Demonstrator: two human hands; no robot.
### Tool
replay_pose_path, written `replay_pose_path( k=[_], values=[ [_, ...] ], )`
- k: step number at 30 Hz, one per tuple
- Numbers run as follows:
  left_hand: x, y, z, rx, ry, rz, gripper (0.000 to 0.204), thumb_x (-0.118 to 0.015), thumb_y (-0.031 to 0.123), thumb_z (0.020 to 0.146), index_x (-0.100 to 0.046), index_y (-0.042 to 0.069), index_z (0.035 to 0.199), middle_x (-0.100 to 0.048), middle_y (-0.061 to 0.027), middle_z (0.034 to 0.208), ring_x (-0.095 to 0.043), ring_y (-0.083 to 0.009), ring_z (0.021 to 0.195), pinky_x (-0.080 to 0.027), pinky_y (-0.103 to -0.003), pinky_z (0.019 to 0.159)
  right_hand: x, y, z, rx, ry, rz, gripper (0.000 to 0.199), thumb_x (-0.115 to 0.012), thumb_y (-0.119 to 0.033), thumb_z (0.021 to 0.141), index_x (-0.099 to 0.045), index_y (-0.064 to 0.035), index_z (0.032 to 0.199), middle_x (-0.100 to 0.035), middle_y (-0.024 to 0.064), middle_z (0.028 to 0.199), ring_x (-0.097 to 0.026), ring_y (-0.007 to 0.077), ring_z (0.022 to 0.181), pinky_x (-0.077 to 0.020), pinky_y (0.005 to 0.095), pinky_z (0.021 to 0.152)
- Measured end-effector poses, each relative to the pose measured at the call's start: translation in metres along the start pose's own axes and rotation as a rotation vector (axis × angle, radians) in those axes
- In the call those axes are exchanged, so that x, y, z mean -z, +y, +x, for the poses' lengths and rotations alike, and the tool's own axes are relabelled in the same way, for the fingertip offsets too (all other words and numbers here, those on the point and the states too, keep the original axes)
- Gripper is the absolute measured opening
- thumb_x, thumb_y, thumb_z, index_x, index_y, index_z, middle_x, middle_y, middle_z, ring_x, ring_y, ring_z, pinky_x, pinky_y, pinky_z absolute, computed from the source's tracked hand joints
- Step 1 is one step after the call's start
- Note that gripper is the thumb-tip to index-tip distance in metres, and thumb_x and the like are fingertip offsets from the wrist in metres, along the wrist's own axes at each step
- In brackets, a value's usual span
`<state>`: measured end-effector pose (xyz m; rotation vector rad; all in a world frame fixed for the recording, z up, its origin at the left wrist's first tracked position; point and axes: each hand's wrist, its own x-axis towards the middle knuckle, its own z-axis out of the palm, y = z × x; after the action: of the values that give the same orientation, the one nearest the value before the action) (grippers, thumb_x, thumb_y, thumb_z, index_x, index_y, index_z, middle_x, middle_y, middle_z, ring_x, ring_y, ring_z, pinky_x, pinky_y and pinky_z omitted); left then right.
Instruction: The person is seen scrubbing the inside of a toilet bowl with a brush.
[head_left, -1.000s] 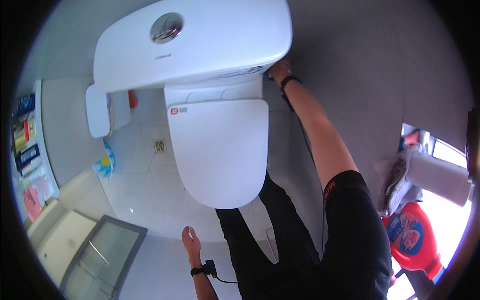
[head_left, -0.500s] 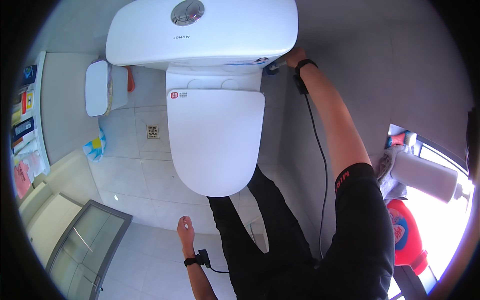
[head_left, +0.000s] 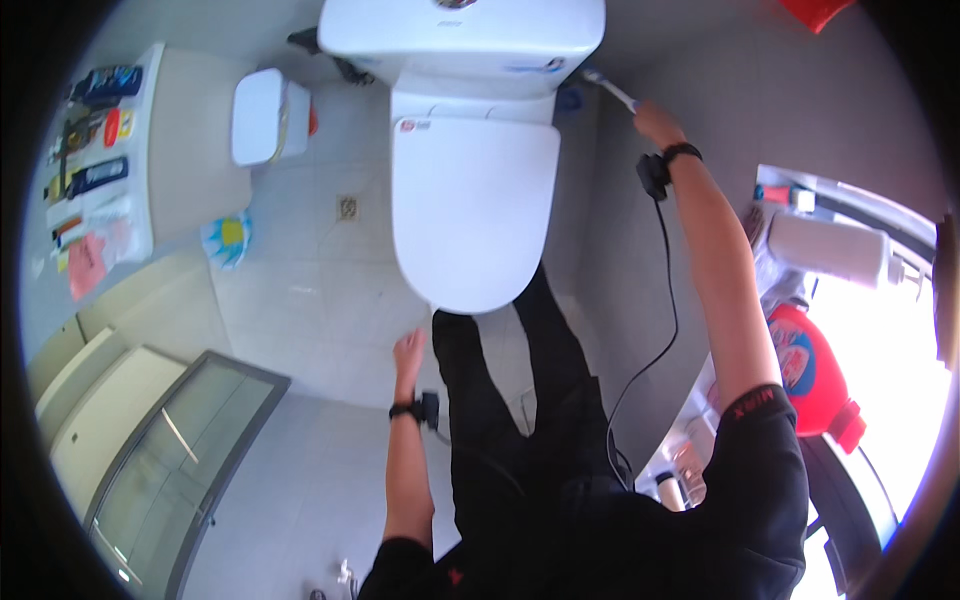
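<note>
My right hand (head_left: 658, 125) is closed round the end of a toilet brush (head_left: 615, 93) with a slim white handle. The brush's head end points up and left, toward the underside of the toilet's tank (head_left: 470, 38). Beside the toilet's base, a round blue thing (head_left: 570, 98) sits low by the wall, partly in shadow. My left hand (head_left: 408, 354) hangs left of my legs with its fingers curled in, and nothing shows in it. Between the hands stands the white toilet, its lid (head_left: 475, 215) down.
A white lidded bin (head_left: 258, 118) stands left of the toilet, near a floor drain (head_left: 347, 207). Toiletries fill a shelf (head_left: 148, 150) at far left. On the right sill lie a red bottle (head_left: 808, 368) and a white pump bottle (head_left: 830, 250). A glass-panelled door (head_left: 195, 450) stands lower left.
My right hand has come out from beside the tank, outward to the right, and the brush now shows. The whole view has shifted, bringing more of the right sill into sight.
</note>
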<state>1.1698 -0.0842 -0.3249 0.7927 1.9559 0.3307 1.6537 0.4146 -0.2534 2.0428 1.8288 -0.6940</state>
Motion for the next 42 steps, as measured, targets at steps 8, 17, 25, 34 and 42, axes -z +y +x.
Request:
replay_pose_path(
  k=[8,17,25,34,42],
  values=[
    [-0.005,0.03,0.068,0.29,-0.181,-0.368,0.068,-0.051,0.054,0.092,-0.046,0.0,0.132,-0.059,-0.0168,0.121,-0.058,-0.0295,0.111,-0.047,-0.048,0.089,-0.141,0.003,-0.228,-0.288,0.314,0.435,0.052,-0.043,-0.039,0.097,-0.064,0.007,0.084,-0.062,0.0311,0.084,-0.06,0.0488,0.086,-0.047,0.0528,0.074],
    [-0.028,-0.01,0.115,0.368,-0.445,-0.67,0.091,-0.06,0.058,0.086,-0.025,-0.007,0.14,-0.046,-0.0286,0.131,-0.05,-0.0353,0.121,-0.046,-0.047,0.094,-0.268,-0.041,-0.477,-0.423,0.38,0.535,0.043,-0.046,-0.03,0.098,-0.059,0.0069,0.079,-0.059,0.0288,0.069,-0.059,0.0478,0.068,-0.0435,0.0516,0.058],
    [-0.042,0.004,0.119,0.36,-0.397,-0.83,0.097,-0.066,0.056,0.083,-0.02,-0.007,0.142,-0.032,-0.0253,0.14,-0.04,-0.0369,0.129,-0.041,-0.049,0.102,-0.333,-0.053,-0.572,-0.563,0.278,0.657,0.039,-0.046,-0.028,0.099,-0.055,0.005,0.08,-0.056,0.0245,0.062,-0.056,0.0435,0.059,-0.0399,0.0483,0.053],
    [-0.032,0.026,0.101,0.431,-0.427,-0.84,0.094,-0.061,0.055,0.087,-0.02,-0.009,0.143,-0.029,-0.0222,0.144,-0.029,-0.0308,0.137,-0.033,-0.053,0.106,-0.365,-0.044,-0.593,-0.555,0.257,0.658,0.036,-0.046,-0.028,0.098,-0.054,0.0031,0.081,-0.057,0.0255,0.066,-0.056,0.0456,0.062,-0.0403,0.0496,0.055],
    [0.02,0.08,0.045,-0.04,-0.18,-0.269,0.059,-0.057,0.051,0.09,-0.062,-0.007,0.1,-0.065,-0.0117,0.081,-0.065,-0.0198,0.071,-0.051,-0.029,0.059,-0.328,-0.047,-0.609,-0.537,0.175,0.565,0.034,-0.047,-0.029,0.098,-0.057,0.0021,0.088,-0.059,0.0252,0.067,-0.058,0.0453,0.064,-0.043,0.0513,0.057]
  ],
)
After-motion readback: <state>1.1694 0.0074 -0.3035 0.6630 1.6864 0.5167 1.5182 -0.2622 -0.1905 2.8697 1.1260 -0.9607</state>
